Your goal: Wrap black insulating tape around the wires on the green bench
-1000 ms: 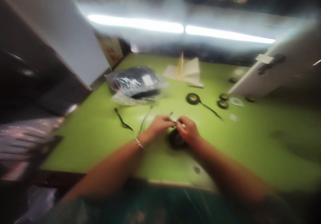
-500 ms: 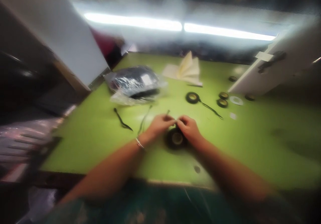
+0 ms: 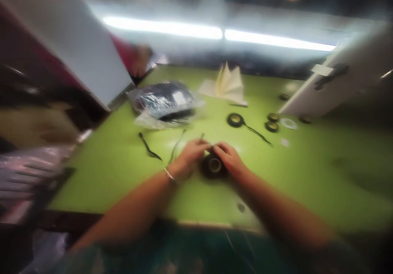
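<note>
pinching a dark strip (image 3: 211, 148) below the frame's centre, the left hand (image 3: 193, 155) and right hand (image 3: 229, 156) nearly meet over the upper edge of a black roll (image 3: 212, 174). uneven pulling could snap or crease the strip; a loose grip could let the roll tip. the roll is a thick ring with a paler core; left of centre, a shiny plastic bag (image 3: 166, 100) sits crinkled.

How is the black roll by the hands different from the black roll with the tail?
The near roll looks bigger than the tailed roll. The near roll is by the left hand and right hand; the tailed roll lies farther back, apart from both. The near roll's middle looks duller, the tailed roll's yellower. Both are black and round.
</note>
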Demonstrator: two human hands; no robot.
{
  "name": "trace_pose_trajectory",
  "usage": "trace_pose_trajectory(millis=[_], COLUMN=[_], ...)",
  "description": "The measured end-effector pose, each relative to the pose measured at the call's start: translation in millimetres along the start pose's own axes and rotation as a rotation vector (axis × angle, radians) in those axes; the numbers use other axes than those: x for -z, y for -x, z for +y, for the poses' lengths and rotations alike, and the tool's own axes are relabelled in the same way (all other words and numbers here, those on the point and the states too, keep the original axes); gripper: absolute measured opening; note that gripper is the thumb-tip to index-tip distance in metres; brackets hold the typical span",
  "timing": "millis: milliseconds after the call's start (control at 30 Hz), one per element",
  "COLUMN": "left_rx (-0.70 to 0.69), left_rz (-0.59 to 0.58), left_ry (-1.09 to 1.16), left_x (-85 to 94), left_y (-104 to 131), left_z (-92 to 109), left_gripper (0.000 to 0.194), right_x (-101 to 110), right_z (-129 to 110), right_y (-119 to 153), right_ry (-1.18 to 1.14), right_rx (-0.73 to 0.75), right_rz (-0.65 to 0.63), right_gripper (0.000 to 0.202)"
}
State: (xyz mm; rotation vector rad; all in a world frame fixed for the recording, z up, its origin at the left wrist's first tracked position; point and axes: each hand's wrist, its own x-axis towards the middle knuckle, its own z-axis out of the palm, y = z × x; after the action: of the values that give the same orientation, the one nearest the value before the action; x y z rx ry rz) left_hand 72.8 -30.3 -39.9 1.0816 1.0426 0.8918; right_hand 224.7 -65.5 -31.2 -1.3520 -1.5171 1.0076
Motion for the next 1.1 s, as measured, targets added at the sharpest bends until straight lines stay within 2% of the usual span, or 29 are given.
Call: trace_pose_trajectory(millis=[133, 267, 467, 733, 1000, 1100], left_rx=[-0.032, 0.016, 0.107, -0.037, -0.055, -0.046], left_rz=[-0.001, -0.041, -0.129, -0.134, -0.208, -0.184], left_ry=[-0.001, 0.014, 0.244, -0.046, 0.045, 0.023], left_x=[2.0, 2.9, -1.2, 3.4, 0.7, 1.3], left_y=[0, 3, 7, 1, 4, 4], left_z=[2, 11, 27, 3, 2, 0], left_gripper=[0.024, 0.026, 0.027, 0.033, 0.028, 0.031], right_x=[-3, 0, 13, 14, 10, 10], right_z=[0, -2, 0, -4, -5, -5], right_y=[2, 2, -1, -2, -2, -1], right_ry=[-0.013, -0.114, -0.082, -0.021, -0.046, -0.056], right_rx=[-0.052, -0.11, -0.113, -0.166, -0.142, -0.135], right_rz=[-0.012, 0.024, 0.104, 0.128, 0.085, 0.059], right_gripper=[0.022, 0.024, 0.025, 0.021, 0.02, 0.021])
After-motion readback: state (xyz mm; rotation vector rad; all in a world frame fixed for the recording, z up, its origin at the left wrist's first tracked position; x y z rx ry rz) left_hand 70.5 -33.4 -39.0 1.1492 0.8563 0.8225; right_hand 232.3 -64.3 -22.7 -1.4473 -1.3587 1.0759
